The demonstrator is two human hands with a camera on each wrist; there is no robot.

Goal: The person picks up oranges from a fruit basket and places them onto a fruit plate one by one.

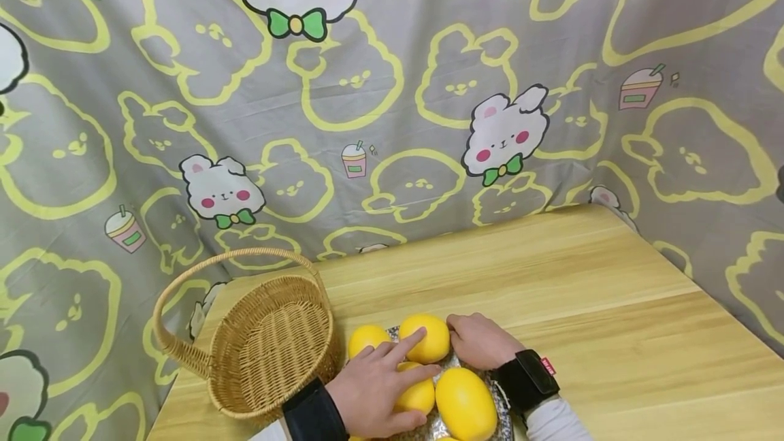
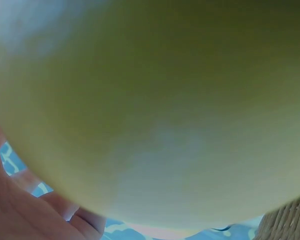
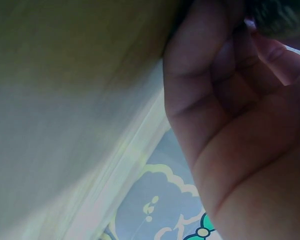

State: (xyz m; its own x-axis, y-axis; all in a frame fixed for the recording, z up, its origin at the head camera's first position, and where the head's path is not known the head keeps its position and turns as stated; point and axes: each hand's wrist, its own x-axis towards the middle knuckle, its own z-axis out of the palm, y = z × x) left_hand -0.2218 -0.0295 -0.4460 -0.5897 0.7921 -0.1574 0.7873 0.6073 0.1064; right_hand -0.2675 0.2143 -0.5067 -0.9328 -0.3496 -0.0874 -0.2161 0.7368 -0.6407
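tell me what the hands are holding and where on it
Both hands, left hand and right hand, clasp the rear yellow fruit by its opposite sides.

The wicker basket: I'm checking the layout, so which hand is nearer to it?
Left. The left hand rests on the yellow fruits right beside the wicker basket; the right hand lies beyond the fruits, farther from it.

Four lemons (image 1: 425, 337), one basket (image 1: 269, 346)
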